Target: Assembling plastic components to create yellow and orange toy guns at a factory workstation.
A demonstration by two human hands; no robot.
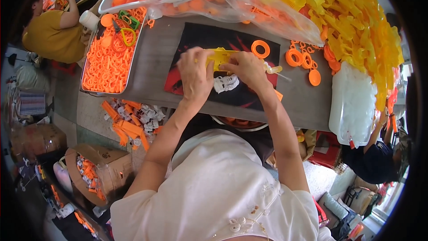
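Over the black and red mat point(196, 35), my left hand point(195, 71) and my right hand point(248, 68) grip a yellow see-through plastic part point(219, 59) from its two ends. The fingers of both hands are closed on it, and its ends are hidden behind them. Just below the part, a white moulded plastic piece point(226, 83) lies on the mat. Beyond my right hand rests a flat orange ring point(260, 49). A small clear and yellowish piece point(273, 68) sits beside my right wrist.
A metal tray point(139, 40) of small orange rings, with yellow-handled snips point(129, 38), stands at left. Yellow plastic parts point(352, 22) heap up at right, above a white tub point(352, 129). Loose orange rings point(294, 57) lie on the grey table point(307, 102). Other people point(58, 35) work nearby.
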